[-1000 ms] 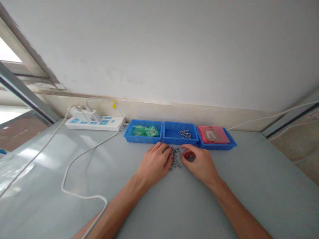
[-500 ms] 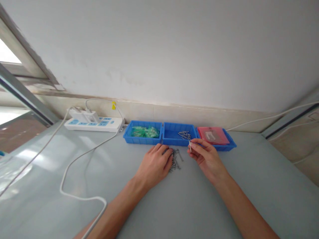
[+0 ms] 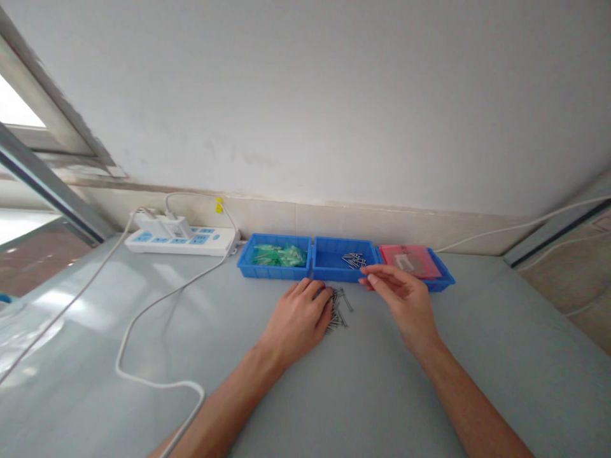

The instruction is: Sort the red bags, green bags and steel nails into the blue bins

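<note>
My left hand (image 3: 300, 316) rests palm down on the table, its fingers slightly bent and its thumb side against a small pile of metal screws (image 3: 340, 313). My right hand (image 3: 405, 299) is at the front right corner of the middle blue bin (image 3: 334, 275), thumb and fingers stretched out and apart. I see nothing between its fingertips. Just beyond them, several screws (image 3: 353, 259) lie in the right part of that bin.
A left blue bin (image 3: 267, 273) holds green plastic packets (image 3: 281, 256). Red flat bags (image 3: 413, 262) lie across the right blue bin (image 3: 446, 280). A white power strip (image 3: 214, 243) with plugs stands at left, its white cable (image 3: 157, 383) looping over the table. A wall rises behind.
The screw in my right fingers has been let go over the middle bin, and the hand has moved slightly forward, fingers opening. My left hand has stayed beside the pile.
</note>
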`<state>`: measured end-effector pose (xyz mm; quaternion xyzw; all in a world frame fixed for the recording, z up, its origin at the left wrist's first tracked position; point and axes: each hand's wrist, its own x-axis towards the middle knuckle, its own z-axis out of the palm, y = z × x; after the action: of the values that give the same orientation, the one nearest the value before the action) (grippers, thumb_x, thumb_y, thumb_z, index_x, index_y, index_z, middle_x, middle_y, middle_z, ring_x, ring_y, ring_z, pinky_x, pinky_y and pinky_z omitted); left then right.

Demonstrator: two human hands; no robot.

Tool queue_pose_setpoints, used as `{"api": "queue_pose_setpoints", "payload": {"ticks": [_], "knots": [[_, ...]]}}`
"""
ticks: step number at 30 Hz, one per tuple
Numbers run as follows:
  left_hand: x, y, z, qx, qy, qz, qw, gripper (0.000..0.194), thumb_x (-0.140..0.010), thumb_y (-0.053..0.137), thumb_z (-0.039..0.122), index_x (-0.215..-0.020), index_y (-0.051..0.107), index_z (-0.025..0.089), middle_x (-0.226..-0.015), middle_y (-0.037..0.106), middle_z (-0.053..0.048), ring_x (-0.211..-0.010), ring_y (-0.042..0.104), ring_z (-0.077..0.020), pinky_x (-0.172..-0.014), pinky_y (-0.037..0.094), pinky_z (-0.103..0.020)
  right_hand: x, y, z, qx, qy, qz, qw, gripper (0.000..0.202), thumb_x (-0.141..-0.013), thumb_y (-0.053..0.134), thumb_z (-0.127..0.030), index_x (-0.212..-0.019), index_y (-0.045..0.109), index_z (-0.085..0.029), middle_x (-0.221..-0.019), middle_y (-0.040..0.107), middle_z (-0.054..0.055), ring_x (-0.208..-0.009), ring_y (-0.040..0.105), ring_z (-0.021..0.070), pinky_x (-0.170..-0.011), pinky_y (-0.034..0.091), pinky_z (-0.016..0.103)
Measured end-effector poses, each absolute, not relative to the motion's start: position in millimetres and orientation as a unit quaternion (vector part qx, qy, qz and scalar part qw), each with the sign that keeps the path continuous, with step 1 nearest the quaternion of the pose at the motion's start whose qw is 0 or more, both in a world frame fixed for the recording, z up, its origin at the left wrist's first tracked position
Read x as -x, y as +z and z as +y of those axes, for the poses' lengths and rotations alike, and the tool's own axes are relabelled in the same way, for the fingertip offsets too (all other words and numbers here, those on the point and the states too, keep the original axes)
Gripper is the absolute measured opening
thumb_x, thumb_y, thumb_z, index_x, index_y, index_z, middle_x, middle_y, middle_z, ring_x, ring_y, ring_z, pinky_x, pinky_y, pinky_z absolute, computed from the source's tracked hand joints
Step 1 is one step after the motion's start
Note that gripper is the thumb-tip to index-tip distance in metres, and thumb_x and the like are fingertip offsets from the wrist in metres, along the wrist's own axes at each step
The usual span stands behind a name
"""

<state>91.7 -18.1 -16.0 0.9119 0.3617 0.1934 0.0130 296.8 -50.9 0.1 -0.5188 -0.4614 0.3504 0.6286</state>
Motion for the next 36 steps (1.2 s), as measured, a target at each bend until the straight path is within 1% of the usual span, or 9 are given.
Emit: {"api": "queue_pose_setpoints", "payload": {"ticks": [2,5,10,13,17,20,24,33,36], "knots": [[-92,-16,-18,-0.912,0.195,0.362,0.01,0.026,-0.102,0.046,0.024,-0.115,0.068,0.017,-0.11,0.069,-0.01,-0.102,0.063,-0.0251,-0.092,0.056,-0.041,-295,-3,-53,0.569,0.278,-0.533,0.562,0.015,-0.077,0.078,-0.029,-0.09,0.078,-0.022,-0.084,0.078,0.005,-0.072,0.072,0.0205,-0.073,0.059,0.035],[-92,-16,-18,-0.912,0.195,0.362,0.009,0.027,-0.102,0.046,0.025,-0.114,0.068,0.017,-0.11,0.069,-0.01,-0.102,0.063,-0.0255,-0.091,0.056,-0.042,-292,-10,-54,0.6,0.207,-0.619,0.462,0.014,-0.073,0.076,-0.022,-0.087,0.077,-0.024,-0.073,0.075,0.002,-0.064,0.067,0.019,-0.063,0.054,0.031],[-91,-14,-19,-0.912,0.19,0.363,0.009,0.027,-0.102,0.045,0.025,-0.115,0.068,0.017,-0.11,0.069,-0.01,-0.102,0.063,-0.0258,-0.091,0.056,-0.043,-290,-18,-54,0.596,0.216,-0.664,0.396,0.021,-0.07,0.071,-0.014,-0.085,0.077,-0.026,-0.066,0.073,-0.001,-0.057,0.064,0.0169,-0.059,0.051,0.029],[-91,-13,-19,-0.913,0.188,0.361,0.005,0.027,-0.102,0.046,0.025,-0.114,0.068,0.016,-0.11,0.069,-0.011,-0.101,0.063,-0.0264,-0.09,0.057,-0.043,-291,-15,-54,0.612,0.252,-0.627,0.411,0.019,-0.07,0.071,-0.015,-0.085,0.076,-0.025,-0.066,0.074,-0.001,-0.056,0.067,0.0171,-0.06,0.053,0.029],[-92,-14,-19,-0.913,0.189,0.361,0.005,0.026,-0.102,0.046,0.024,-0.114,0.068,0.016,-0.111,0.069,-0.011,-0.101,0.063,-0.0268,-0.09,0.057,-0.044,-294,-8,-53,0.599,0.381,-0.505,0.491,0.019,-0.064,0.083,-0.024,-0.081,0.075,-0.021,-0.066,0.075,0.002,-0.06,0.072,0.0189,-0.06,0.057,0.028],[-92,-14,-19,-0.914,0.189,0.36,0.009,0.026,-0.102,0.046,0.023,-0.115,0.067,0.016,-0.11,0.069,-0.011,-0.101,0.063,-0.0263,-0.091,0.057,-0.044,-297,-4,-51,0.545,0.503,-0.368,0.561,0.028,-0.057,0.092,-0.03,-0.077,0.076,-0.019,-0.066,0.076,0.003,-0.06,0.073,0.017,-0.055,0.057,0.023],[-91,-15,-19,-0.914,0.195,0.356,0.004,0.027,-0.102,0.046,0.024,-0.117,0.067,0.015,-0.111,0.069,-0.011,-0.101,0.063,-0.0264,-0.091,0.057,-0.045,-299,-6,-47,0.467,0.611,-0.187,0.612,0.027,-0.054,0.095,-0.026,-0.073,0.078,-0.02,-0.07,0.078,0.001,-0.06,0.073,0.0121,-0.053,0.058,0.016],[-92,-14,-19,-0.913,0.193,0.36,0.002,0.025,-0.102,0.048,0.023,-0.116,0.067,0.016,-0.109,0.069,-0.01,-0.101,0.064,-0.0258,-0.09,0.057,-0.043,-296,-9,-47,0.426,0.631,-0.157,0.629,0.027,-0.054,0.096,-0.02,-0.074,0.078,-0.017,-0.069,0.078,0.0,-0.059,0.074,0.0113,-0.052,0.059,0.012],[-92,-14,-19,-0.913,0.195,0.359,0.005,0.026,-0.102,0.048,0.023,-0.117,0.068,0.016,-0.109,0.069,-0.011,-0.101,0.064,-0.0257,-0.09,0.057,-0.044,-293,-7,-46,0.422,0.599,-0.175,0.658,0.026,-0.058,0.095,-0.022,-0.078,0.08,-0.019,-0.079,0.081,0.002,-0.072,0.077,0.0137,-0.064,0.063,0.015]]}}
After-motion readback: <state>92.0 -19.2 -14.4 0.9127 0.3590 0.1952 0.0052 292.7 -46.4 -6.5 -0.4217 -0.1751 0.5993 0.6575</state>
